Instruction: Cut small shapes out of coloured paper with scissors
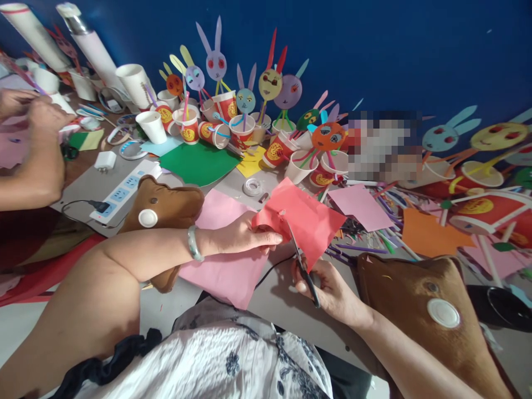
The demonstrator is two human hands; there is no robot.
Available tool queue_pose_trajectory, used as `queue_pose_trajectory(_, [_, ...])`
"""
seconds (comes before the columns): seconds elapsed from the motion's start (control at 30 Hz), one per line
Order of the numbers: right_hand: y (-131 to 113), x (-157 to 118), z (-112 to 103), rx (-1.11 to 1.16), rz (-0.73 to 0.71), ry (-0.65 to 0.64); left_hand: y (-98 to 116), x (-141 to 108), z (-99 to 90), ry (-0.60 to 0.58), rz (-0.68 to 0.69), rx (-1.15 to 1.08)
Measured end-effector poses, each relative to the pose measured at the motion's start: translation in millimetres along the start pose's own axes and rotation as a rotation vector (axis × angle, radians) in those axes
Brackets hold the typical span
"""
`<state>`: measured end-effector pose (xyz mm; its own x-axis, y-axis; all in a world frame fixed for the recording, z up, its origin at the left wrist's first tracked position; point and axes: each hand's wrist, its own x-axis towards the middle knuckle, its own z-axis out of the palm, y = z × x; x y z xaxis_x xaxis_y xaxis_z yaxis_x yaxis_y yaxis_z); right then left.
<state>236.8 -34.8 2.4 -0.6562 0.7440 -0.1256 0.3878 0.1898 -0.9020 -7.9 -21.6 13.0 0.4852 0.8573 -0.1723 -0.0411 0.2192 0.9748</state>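
Note:
A sheet of red paper (316, 221) is up in front of me, above the table. At its left edge my left hand (253, 235) pinches it, thumb on top and fingers partly hidden behind the sheet. Dark-handled scissors (305, 274) are in my right hand (328, 291), which is closed around their handles. The scissor blades point up and away, meeting the lower left part of the red sheet near a small torn or cut spot. Beneath my left forearm lies a large pink sheet (226, 271).
Paper cups (189, 130) with rabbit-faced figures line the blue wall. Brown cushions (415, 288) lie at right and left, near a power strip (120, 191). Green paper (199, 163) and a small pink sheet (363, 206) lie beyond. Another person's hands (45, 116) work at far left.

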Motion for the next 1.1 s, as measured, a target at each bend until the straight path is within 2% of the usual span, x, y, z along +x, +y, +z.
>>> queue_pose_trajectory(0.33, [2.2, -1.1, 1.0, -0.007, 0.013, 0.020, 2.9, -1.7, 0.6, -0.024, -0.003, -0.005])
queue_pose_trajectory(0.77, [5.7, -2.1, -3.5, 0.097, 0.032, -0.076, -0.8, -2.4, -4.3, -0.080, 0.041, 0.007])
queue_pose_trajectory(1.1, [9.9, -3.4, -4.1, 0.096, 0.047, -0.078, 0.7, -2.6, -3.7, -0.069, 0.037, 0.005])
